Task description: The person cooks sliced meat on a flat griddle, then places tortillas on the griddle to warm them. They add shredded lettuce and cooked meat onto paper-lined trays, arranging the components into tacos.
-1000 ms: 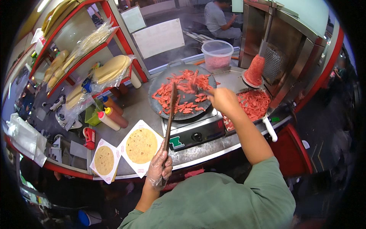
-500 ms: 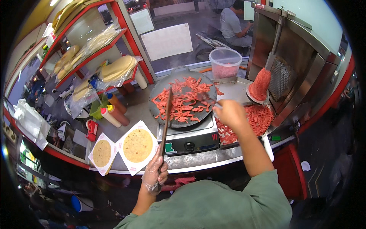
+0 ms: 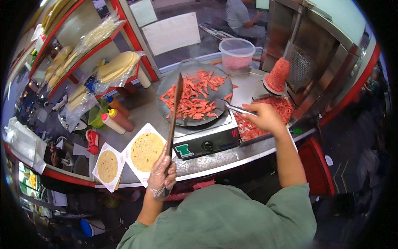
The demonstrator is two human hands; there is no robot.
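Observation:
My gloved left hand (image 3: 161,176) is wrapped around the handle of a long knife (image 3: 174,116), its blade pointing up and away over the left part of a round dark griddle (image 3: 226,88). My bare right hand (image 3: 266,118) grips a metal-handled spatula (image 3: 241,109), whose flat blade sits at the griddle's right edge beside the meat. Strips of reddish meat (image 3: 192,107) lie spread over the griddle, which rests on a gas stove (image 3: 207,145). Left of the stove, two round flatbreads, a larger one (image 3: 147,152) and a smaller one (image 3: 108,166), lie on white paper.
Right of the stove, a metal tray (image 3: 244,89) holds sliced meat beneath a meat cone (image 3: 278,75) on a vertical grill. A clear tub (image 3: 237,52) stands behind. Sauce bottles (image 3: 112,123) and a red-framed shelf (image 3: 145,66) with bagged flatbreads are at left. Someone sits outside.
The spatula has shifted right and nearer, from among the meat to the griddle's right edge. My left hand still holds the knife over the griddle. The view has shifted a little.

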